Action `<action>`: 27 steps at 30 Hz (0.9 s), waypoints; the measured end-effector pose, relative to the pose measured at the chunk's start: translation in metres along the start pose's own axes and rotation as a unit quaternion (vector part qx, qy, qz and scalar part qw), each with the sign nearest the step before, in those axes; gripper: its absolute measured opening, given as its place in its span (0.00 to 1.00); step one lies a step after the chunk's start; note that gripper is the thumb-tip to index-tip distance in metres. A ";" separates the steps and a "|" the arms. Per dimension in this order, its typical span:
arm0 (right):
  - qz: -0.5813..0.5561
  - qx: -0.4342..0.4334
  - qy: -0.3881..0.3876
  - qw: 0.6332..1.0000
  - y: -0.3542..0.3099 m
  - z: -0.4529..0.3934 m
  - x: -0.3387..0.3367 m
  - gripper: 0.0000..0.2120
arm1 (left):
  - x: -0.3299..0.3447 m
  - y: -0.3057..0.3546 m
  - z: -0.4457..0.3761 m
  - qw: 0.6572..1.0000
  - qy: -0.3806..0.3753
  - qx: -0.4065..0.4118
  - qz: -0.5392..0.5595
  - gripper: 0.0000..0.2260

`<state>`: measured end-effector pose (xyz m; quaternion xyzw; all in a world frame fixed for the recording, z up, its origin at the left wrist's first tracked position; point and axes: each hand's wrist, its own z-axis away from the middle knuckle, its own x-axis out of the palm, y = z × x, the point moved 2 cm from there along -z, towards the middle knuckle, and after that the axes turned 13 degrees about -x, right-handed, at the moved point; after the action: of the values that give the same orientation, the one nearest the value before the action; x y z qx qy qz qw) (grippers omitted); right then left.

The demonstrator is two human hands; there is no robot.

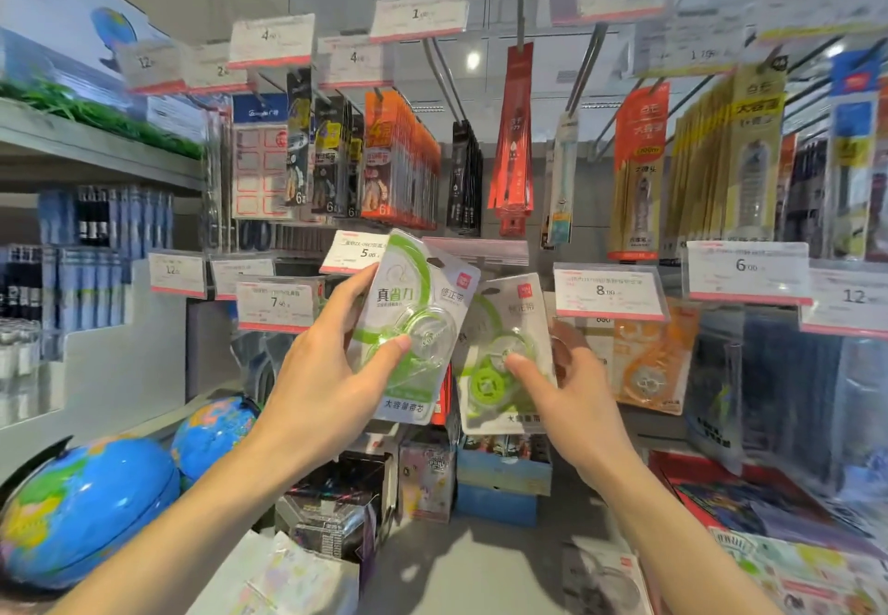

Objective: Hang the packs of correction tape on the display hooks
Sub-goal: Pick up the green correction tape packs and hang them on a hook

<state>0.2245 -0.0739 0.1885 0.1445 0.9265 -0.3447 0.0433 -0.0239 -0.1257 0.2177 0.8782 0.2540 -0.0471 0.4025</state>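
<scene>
Two packs of correction tape were up in front of the display, one in each of my hands, and as far as I could judge neither was on a hook yet. My left hand (331, 364) gripped the left pack (415, 333), thumb pressed across its clear blister and fingers behind the card, holding it tilted below the 5.00 price tag (353, 253). My right hand (562, 388) pinched the right pack (504, 364) lower down, thumb on the green wheel, fingers curled round its right edge. The two packs sat just beside each other, the left one overlapping the right one's upper corner.

So the hanging itself was all still to do for these two. Orange-printed packs (648, 359) hung to the right under the 8.00 tag (608, 291), and another pack (603, 581) lay on the surface near the bottom edge, possibly waiting its turn.

The target hook was hard to make out: it was hidden behind the packs and a blurred pink tag strip (475, 249). Motion blur smeared the outer shelves, and I couldn't tell whether the hook already carried stock
</scene>
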 end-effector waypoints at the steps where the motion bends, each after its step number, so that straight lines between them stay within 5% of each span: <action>1: 0.001 0.006 -0.002 1.000 0.002 -0.003 0.002 0.12 | 0.000 0.000 -0.001 1.000 0.002 -0.001 0.000 0.29; 8: -0.004 0.044 0.008 0.999 0.008 -0.012 0.006 0.23 | 0.000 -0.004 -0.004 1.000 0.005 0.008 -0.001 0.29; 18: 0.057 0.035 0.027 0.997 0.005 -0.011 0.008 0.11 | 0.004 -0.012 -0.001 1.000 0.006 0.004 0.007 0.29; 21: 0.115 0.021 0.050 0.992 0.006 -0.009 0.011 0.14 | 0.007 -0.014 0.004 1.000 0.010 -0.007 0.008 0.29; 27: 0.271 0.001 -0.042 0.962 0.012 -0.019 0.021 0.33 | 0.012 -0.022 0.017 0.999 0.003 -0.027 0.016 0.29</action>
<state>0.2087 -0.0483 0.1916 0.3755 0.8496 -0.3272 0.1737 -0.0225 -0.1213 0.1881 0.8710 0.2423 -0.0312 0.4262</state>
